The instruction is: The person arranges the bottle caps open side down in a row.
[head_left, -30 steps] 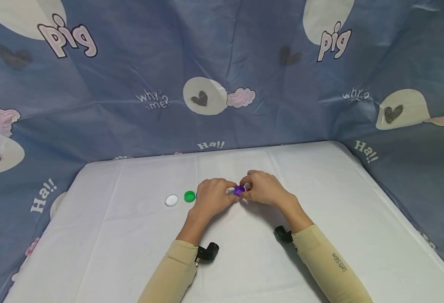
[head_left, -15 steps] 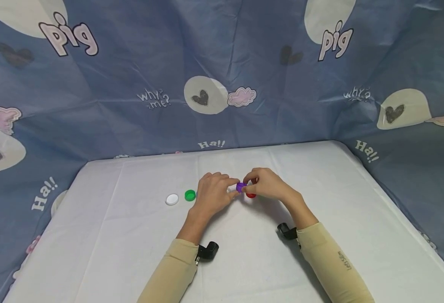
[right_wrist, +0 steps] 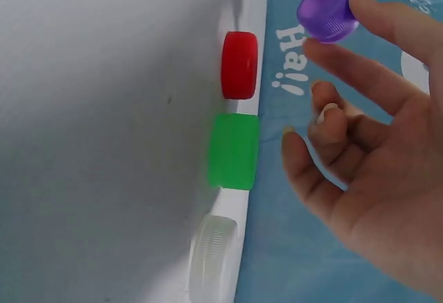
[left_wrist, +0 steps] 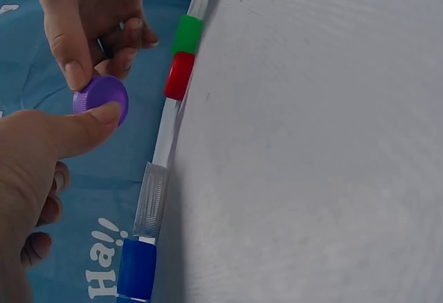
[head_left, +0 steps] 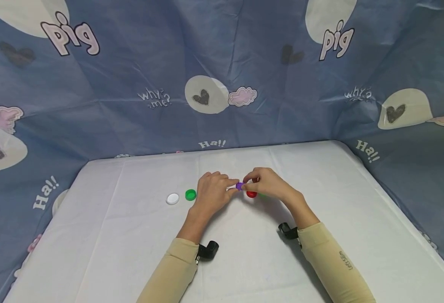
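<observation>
Purple cap [head_left: 239, 186]: raised above the white table [head_left: 229, 269], between both hands' fingertips.
Left hand [head_left: 213, 192]: at the cap's 9 o'clock in the head view, pinching it.
Right hand [head_left: 268, 184]: at 3 o'clock, gripping the same cap.
Red cap [head_left: 251, 194]: near, at 4 o'clock, a green cap [right_wrist: 234, 151] next to it.
Clear cap [left_wrist: 151, 199]: 5 o'clock in the left wrist view; blue cap [left_wrist: 137, 268] beyond.
Far green cap [head_left: 190, 195], white cap [head_left: 172, 198]: towards 9 o'clock, head view.
Printed backdrop [head_left: 131, 126]: 12 o'clock.
</observation>
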### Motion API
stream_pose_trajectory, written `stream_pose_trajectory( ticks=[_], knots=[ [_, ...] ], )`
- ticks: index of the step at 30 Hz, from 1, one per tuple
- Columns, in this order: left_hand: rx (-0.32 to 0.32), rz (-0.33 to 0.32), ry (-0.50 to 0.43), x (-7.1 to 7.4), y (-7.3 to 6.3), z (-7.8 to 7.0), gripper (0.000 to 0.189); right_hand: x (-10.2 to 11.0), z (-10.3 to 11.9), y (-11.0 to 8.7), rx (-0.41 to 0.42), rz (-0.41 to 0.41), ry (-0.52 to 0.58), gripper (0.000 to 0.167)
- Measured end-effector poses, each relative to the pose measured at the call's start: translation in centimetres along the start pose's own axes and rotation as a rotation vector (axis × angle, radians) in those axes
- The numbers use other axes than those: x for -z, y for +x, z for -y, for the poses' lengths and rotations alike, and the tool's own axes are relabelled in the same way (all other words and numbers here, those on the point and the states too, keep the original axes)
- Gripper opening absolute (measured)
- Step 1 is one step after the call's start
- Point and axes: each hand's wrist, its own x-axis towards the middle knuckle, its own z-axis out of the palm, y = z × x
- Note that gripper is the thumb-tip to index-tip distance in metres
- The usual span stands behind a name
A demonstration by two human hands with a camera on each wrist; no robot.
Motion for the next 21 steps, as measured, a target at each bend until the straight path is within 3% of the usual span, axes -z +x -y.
stream_pose_trajectory(
  ticks=[7, 11, 15, 21],
  knots=[
    [0.133, 0.015, -0.086, 0.08, 0.03, 0.42, 0.03, -0.12, 0.66, -0.38, 0.06, -0.12, -0.2, 0.024],
    [0.161, 0.008, -0.116, 0.25, 0.02, 0.49, 0.03, -0.22, 0.78, -0.57, 0.128, -0.178, -0.31, 0.024],
    [0.173, 0.023, -0.164, 0.34, 0.0, 0.46, 0.03, -0.37, 0.66, -0.5, 0.178, -0.198, -0.323, 0.02],
    [0.191, 0.079, -0.184, 0.3, -0.06, 0.41, 0.029, -0.48, 0.58, -0.4, 0.173, -0.172, -0.287, 0.016]
  ],
)
